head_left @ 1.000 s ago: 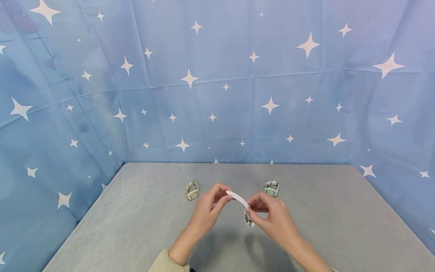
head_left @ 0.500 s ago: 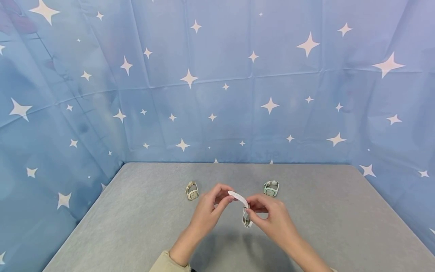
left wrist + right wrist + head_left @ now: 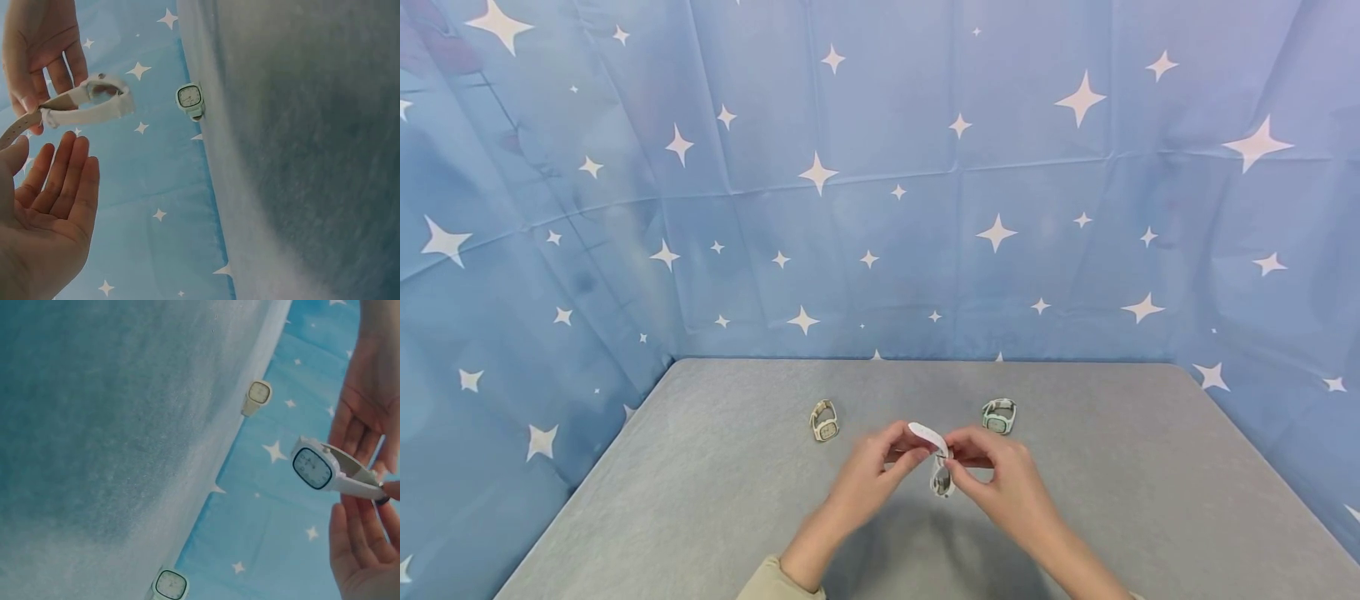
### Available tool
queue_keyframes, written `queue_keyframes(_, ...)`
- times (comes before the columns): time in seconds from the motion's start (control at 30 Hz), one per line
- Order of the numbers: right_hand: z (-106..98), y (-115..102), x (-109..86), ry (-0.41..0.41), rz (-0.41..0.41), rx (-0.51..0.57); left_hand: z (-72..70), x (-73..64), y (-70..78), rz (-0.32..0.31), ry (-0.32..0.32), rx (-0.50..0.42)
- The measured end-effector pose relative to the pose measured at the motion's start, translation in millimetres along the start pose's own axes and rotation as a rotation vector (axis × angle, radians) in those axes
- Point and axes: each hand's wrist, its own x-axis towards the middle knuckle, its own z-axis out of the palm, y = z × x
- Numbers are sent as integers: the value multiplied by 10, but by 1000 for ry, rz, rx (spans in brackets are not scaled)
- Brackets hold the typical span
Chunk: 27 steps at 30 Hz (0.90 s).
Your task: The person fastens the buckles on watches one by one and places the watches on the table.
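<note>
A white wristwatch [image 3: 942, 479] hangs between both hands above the table, its case below and its strap looped through the buckle. My right hand [image 3: 1007, 479] pinches the strap at the buckle between thumb and forefinger. My left hand [image 3: 865, 475] pinches the strap's free end, which curves up past its fingertips, close beside the right fingertips. In the right wrist view the watch's square dial [image 3: 312, 469] faces the camera. The left wrist view shows the punched strap tail [image 3: 19, 130] running out of the loop towards the left thumb; the other left fingers are extended.
On the grey table [image 3: 1120, 500] a beige wristwatch [image 3: 825, 422] lies further back to the left, buckled into a loop. A mint green wristwatch [image 3: 998, 417] lies behind the right hand. A blue star-patterned curtain [image 3: 880, 250] encloses the table's back and sides.
My left hand has moved right and slightly down, closer to the right hand, and the strap bends more. The watch case has swung a little left. The right hand has hardly moved.
</note>
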Motion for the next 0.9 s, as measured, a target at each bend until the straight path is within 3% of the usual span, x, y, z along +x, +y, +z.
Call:
queue_keyframes(0.27, 6, 9, 0, 8, -13, -6, 77, -10, -40, -35, -38, -31)
queue_keyframes(0.9, 45, 35, -14, -9, 0, 40, 134, -19, -19, -133, -46, -133)
